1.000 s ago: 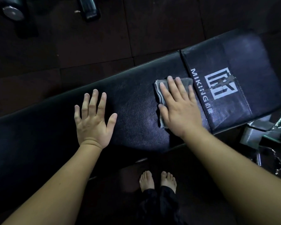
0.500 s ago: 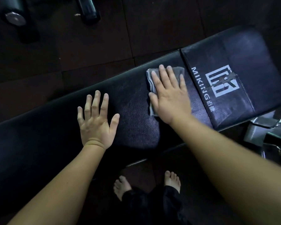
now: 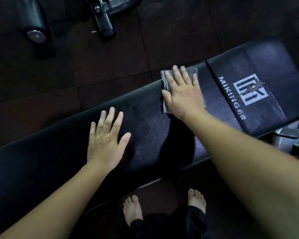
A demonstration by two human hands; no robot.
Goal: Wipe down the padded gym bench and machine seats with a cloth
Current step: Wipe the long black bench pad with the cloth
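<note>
Open bench pad (image 3: pixel 145 135) runs between left hand (image 3: pixel 105 144) and right hand (image 3: pixel 183 94). Beyond both hands, machine legs (image 3: pixel 104 23) stand on the floor (image 3: pixel 179 31), well apart.

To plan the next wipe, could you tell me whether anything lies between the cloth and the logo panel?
Nothing visible does: between the cloth under the right hand and the logo panel lies only bare bench padding.

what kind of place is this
Most likely a gym: a long black padded bench with a printed brand logo, dark floor tiles, and black machine parts standing beyond it.
</note>
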